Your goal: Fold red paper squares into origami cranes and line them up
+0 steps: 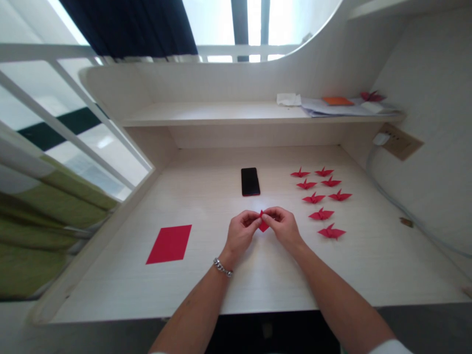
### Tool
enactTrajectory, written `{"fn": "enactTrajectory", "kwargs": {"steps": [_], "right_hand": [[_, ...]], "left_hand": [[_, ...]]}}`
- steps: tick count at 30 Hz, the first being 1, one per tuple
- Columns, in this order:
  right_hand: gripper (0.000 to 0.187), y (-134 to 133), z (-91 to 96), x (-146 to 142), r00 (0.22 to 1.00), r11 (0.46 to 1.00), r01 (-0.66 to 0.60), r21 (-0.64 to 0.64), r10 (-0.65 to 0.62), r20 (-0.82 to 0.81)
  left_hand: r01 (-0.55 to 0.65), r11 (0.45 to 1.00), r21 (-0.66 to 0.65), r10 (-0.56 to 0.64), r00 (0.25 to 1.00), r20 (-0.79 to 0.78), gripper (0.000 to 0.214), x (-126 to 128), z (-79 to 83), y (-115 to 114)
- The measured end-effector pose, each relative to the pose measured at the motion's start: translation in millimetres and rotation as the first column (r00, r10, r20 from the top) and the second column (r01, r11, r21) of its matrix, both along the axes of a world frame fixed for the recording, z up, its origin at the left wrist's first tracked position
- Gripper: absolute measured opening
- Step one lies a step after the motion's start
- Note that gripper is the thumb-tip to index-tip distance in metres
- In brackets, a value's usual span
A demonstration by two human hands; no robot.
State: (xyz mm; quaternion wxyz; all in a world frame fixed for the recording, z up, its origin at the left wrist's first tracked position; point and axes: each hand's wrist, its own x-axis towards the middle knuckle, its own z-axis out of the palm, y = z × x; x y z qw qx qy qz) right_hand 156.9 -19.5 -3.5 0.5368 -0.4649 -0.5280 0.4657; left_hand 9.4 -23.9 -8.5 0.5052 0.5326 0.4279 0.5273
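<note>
Between my two hands is a small piece of folded red paper, held just above the desk near its middle. My left hand pinches its left side, thumb and fingers pressed together. From the right, my right hand grips it the same way, the thumb lying over its front. The fingers hide much of the paper, leaving a pointed top and a lower tip in sight. Several finished red paper cranes stand in two rows to the right. A flat stack or sheet of red paper lies to the left.
A black phone lies beyond my hands on the white desk. Above it runs a shelf with papers, an orange piece and another red folded shape. A grey cable hangs from the socket plate at right.
</note>
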Motion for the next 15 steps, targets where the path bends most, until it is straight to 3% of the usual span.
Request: {"fn": "enactTrajectory", "kwargs": {"steps": [15], "right_hand": [[0.022, 1.7, -3.3, -2.1, 0.993, 0.999, 0.047, 0.026, -0.044, -0.105]], "left_hand": [[0.047, 0.999, 0.010, -0.048, 0.997, 0.065, 0.020, 4.3, -2.4, -1.8]]}}
